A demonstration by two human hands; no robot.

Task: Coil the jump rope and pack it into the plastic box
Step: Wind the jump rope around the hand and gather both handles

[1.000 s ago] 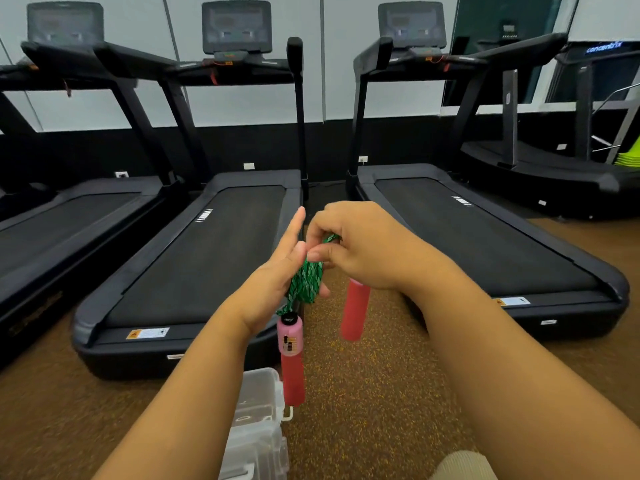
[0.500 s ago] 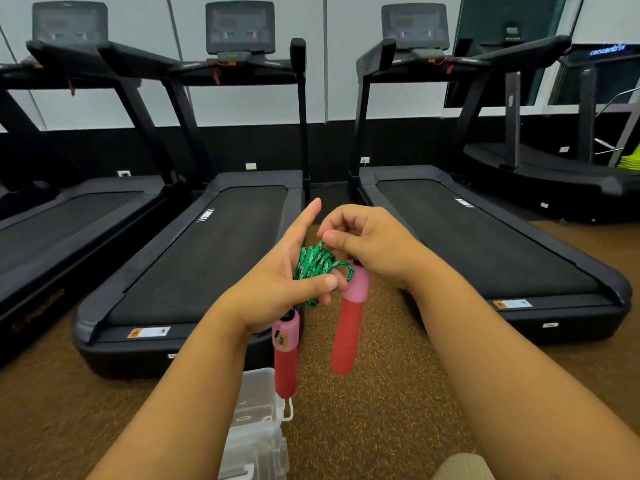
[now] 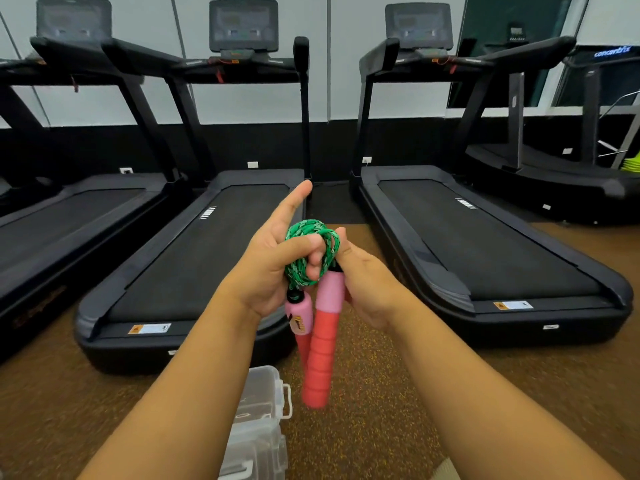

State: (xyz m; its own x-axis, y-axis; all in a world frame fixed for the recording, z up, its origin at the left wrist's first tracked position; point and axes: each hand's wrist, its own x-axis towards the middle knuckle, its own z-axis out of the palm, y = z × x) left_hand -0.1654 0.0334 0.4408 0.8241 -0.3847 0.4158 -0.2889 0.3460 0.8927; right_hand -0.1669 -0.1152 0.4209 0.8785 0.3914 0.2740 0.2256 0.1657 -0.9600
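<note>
The jump rope's green cord (image 3: pixel 308 251) is bunched in loops between my two hands, held up in front of me. My left hand (image 3: pixel 266 268) pinches the loops with thumb and fingers, its index finger sticking out straight. My right hand (image 3: pixel 367 282) grips the top of one pink-and-red handle (image 3: pixel 322 348), which hangs down. The second handle (image 3: pixel 298 317) dangles below my left hand. The clear plastic box (image 3: pixel 259 420) stands on the floor under my left forearm, partly hidden by it.
Three black treadmills (image 3: pixel 194 258) stand side by side ahead on the brown speckled floor (image 3: pixel 381 393); another machine (image 3: pixel 554 174) is at the far right. A narrow gap of floor runs between the middle and right treadmills.
My right hand has dropped from above the loops to the handle's top and drawn it close to the other handle. More green cord shows wound at my left fingers.
</note>
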